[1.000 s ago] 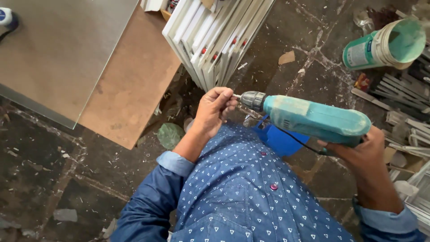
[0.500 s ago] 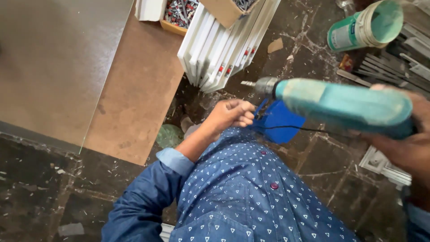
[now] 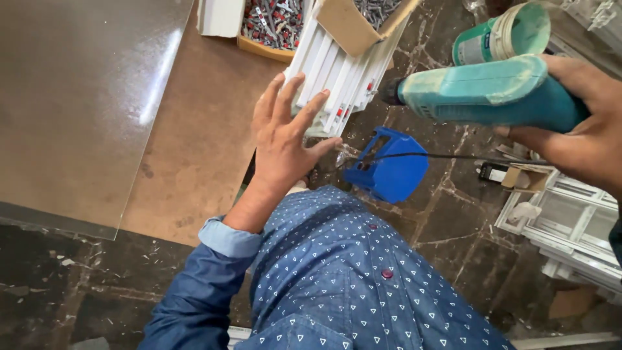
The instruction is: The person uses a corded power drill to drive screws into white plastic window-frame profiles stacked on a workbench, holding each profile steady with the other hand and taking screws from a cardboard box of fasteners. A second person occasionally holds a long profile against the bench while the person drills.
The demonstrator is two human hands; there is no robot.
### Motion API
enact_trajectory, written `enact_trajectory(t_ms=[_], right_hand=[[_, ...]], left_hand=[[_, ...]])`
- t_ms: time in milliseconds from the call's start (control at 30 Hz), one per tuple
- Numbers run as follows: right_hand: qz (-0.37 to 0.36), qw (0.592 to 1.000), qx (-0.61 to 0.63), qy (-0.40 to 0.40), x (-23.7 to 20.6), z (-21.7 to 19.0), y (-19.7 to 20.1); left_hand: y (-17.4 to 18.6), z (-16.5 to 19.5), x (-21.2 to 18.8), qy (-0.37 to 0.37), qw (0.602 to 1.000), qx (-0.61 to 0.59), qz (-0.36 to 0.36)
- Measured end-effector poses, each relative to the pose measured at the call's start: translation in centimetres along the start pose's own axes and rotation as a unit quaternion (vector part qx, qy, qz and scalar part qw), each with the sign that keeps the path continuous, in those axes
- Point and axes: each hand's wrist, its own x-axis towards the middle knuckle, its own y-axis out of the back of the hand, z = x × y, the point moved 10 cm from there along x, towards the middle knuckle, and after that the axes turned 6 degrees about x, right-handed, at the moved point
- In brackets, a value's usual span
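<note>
My right hand [image 3: 573,123] grips a dusty teal power drill [image 3: 486,94], held level with its chuck pointing left above the floor. A thin black cord runs from it across the view. My left hand [image 3: 285,136] is raised with its fingers spread and holds nothing. It hovers just left of a stack of white profile strips [image 3: 340,71]. Below the drill a blue plastic stool [image 3: 389,165] stands on the dark floor. My blue patterned shirt fills the bottom of the view.
A grey sheet [image 3: 78,97] lies over a brown board [image 3: 194,149] at left. Cardboard boxes of screws [image 3: 272,23] sit at the top. A teal-stained plastic bucket [image 3: 502,35] lies on its side at top right. White frames [image 3: 570,227] lean at right.
My left hand has left the drill's chuck, risen and spread open. The drill has swung up and to the right in my right hand. The view has shifted toward the boxes.
</note>
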Motion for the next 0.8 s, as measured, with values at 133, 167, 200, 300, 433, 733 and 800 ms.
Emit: enact_trajectory(t_ms=[133, 167, 200, 300, 433, 733, 800], right_hand=[[-0.016, 0.999, -0.042, -0.017, 1.3, -0.1, 0.2], [-0.020, 0.998, -0.047, -0.025, 1.6, 0.1, 0.2], [-0.023, 0.998, -0.051, -0.035, 1.8, 0.4, 0.1], [-0.030, 0.998, -0.053, -0.015, 2.2, 0.5, 0.0], [-0.051, 0.996, -0.039, -0.069, 2.5, 2.0, -0.4], [-0.057, 0.996, -0.059, -0.032, 2.8, 1.5, -0.2], [-0.055, 0.997, -0.054, -0.018, 2.7, 1.1, -0.2]], left_hand=[[-0.8, -0.7, 0.4, 0.009, 1.000, 0.010, -0.012], [-1.1, -0.8, 0.4, 0.011, 1.000, 0.009, -0.015], [-1.4, -0.9, 0.4, 0.014, 1.000, 0.007, -0.018], [-1.8, -1.2, 0.6, 0.019, 1.000, 0.003, -0.019], [-1.9, -1.4, 0.8, 0.022, 1.000, 0.001, -0.018], [-1.8, -1.1, 1.2, 0.023, 1.000, 0.000, -0.011], [-1.8, -1.1, 1.1, 0.022, 1.000, 0.002, -0.013]])
